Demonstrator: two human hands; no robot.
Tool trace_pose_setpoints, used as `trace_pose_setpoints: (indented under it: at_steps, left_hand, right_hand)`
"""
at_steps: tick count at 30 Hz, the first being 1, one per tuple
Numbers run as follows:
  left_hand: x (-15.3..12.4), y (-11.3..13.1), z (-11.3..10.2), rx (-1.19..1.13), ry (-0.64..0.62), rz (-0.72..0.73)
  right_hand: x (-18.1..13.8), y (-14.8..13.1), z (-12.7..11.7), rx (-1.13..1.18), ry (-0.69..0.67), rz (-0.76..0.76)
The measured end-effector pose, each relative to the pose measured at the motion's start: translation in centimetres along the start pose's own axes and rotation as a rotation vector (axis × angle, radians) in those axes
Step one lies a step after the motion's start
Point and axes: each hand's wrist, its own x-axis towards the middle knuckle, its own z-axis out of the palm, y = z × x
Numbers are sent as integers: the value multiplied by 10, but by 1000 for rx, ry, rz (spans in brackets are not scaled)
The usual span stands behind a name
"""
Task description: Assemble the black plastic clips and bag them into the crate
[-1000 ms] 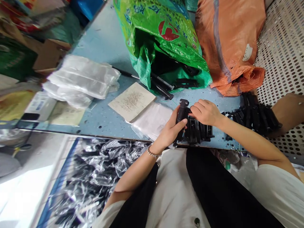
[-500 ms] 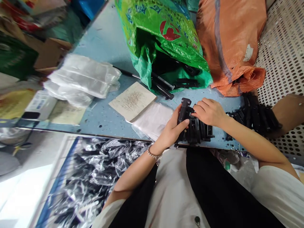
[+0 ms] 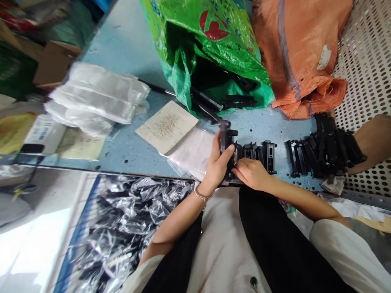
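Seen from the head camera, a person at a blue worktable [image 3: 117,148] grips a black part [image 3: 224,140] in the left hand [image 3: 217,165], fingers wrapped around it and thumb across its near half. The part stands over the table's near edge, its long axis running near to far and its wider, T-shaped end pointing away from the body. The right hand [image 3: 252,174] lies just right of the part's near end, fingers curled in against it; whether they pinch it cannot be told. The left hand is the nearer to the part's middle. Just beyond the right hand, a row of black parts [image 3: 270,156] lies on the table, the rightmost also lengthwise near to far. Farther right is a larger pile of black parts [image 3: 331,142], with another person's arm [image 3: 372,140] beside it.

The speckled tabletop also bears a beige tile [image 3: 168,126] and a flat clear bag [image 3: 195,152] left of the hands, with stacked plastic bags [image 3: 100,95] farther left. Beyond, a green bag [image 3: 214,32] gapes over more black pieces next to an orange sack [image 3: 305,49]. A perforated panel [image 3: 366,61] flanks the right; below the table, at near left, lie plastic-wrapped items [image 3: 131,219].
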Motion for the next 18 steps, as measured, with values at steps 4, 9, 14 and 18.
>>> trace_pose_setpoints:
  at_steps: [4, 9, 14, 18]
  left_hand:
    - [-2, -24, -11, 42, 31, -8]
    - [9, -62, -17, -13, 6, -308]
    - [29, -78, 3, -223, 107, -314]
    - [17, -66, 6, -331, 82, -335]
  right_hand:
    - [-24, 11, 5, 80, 32, 238]
    - [-55, 64, 10, -186, 264, 563]
    - [-46, 84, 4, -149, 260, 542]
    - [-37, 40, -11, 109, 312, 503]
